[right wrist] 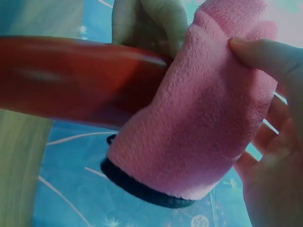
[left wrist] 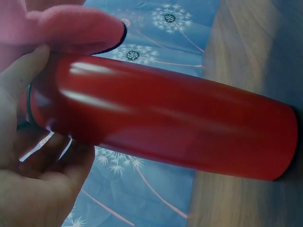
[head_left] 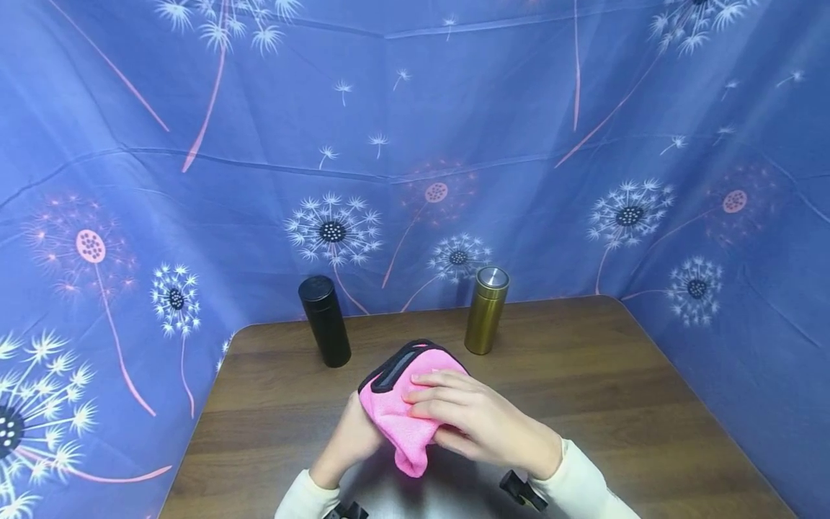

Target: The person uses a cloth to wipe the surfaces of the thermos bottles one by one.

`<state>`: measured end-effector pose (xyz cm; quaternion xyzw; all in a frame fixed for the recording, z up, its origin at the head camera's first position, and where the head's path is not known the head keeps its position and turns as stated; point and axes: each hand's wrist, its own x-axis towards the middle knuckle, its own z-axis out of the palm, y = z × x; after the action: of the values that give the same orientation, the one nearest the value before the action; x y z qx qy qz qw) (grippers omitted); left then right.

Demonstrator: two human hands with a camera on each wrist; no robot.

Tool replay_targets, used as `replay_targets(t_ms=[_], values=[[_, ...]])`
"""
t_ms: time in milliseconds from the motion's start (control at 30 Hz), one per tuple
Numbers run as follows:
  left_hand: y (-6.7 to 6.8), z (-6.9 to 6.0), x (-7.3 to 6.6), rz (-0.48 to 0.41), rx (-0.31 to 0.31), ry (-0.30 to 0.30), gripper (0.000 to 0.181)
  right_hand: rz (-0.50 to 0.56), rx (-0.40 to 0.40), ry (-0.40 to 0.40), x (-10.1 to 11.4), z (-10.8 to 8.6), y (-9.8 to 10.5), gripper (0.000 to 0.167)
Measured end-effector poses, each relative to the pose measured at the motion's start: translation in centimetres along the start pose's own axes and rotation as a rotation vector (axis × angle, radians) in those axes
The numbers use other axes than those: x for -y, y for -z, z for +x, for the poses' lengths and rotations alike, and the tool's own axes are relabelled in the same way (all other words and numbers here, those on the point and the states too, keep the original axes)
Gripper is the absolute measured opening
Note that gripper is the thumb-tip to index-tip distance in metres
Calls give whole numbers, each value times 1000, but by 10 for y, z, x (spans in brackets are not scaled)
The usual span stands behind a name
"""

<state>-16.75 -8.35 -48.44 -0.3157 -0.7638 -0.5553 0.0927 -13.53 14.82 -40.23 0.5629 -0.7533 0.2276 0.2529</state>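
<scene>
My left hand (left wrist: pixel 47 156) grips a glossy red thermos bottle (left wrist: pixel 165 116) round one end, fingers and thumb curled about it. In the head view the cloth hides that bottle, and only the back of the left hand (head_left: pixel 355 436) shows. A pink fleecy cloth (right wrist: pixel 199 109) with black edging covers the bottle's held end. My right hand (head_left: pixel 483 422) holds the cloth, its thumb pinching the fabric in the right wrist view and its fingers spread over the cloth (head_left: pixel 421 404) in the head view.
A black bottle (head_left: pixel 326 321) stands at the back left of the brown wooden table (head_left: pixel 583 375). To its right stands a gold bottle (head_left: pixel 486 310) with a silvery lid. A blue dandelion-print curtain (head_left: pixel 519 209) hangs behind and at both sides.
</scene>
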Motion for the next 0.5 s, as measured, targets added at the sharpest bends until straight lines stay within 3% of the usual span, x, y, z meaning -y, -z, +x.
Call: replay_targets(t_ms=[167,333,500], values=[[3,5,-4,-67,63,52,55,38,-71,-17,4,-14,5,32],[7,9,-11,-211,142,164,64,77,-167,-68,4,-27,9,31],[11,7,-18,-271,139,255,67,107,-269,-135,4,-37,12,29]])
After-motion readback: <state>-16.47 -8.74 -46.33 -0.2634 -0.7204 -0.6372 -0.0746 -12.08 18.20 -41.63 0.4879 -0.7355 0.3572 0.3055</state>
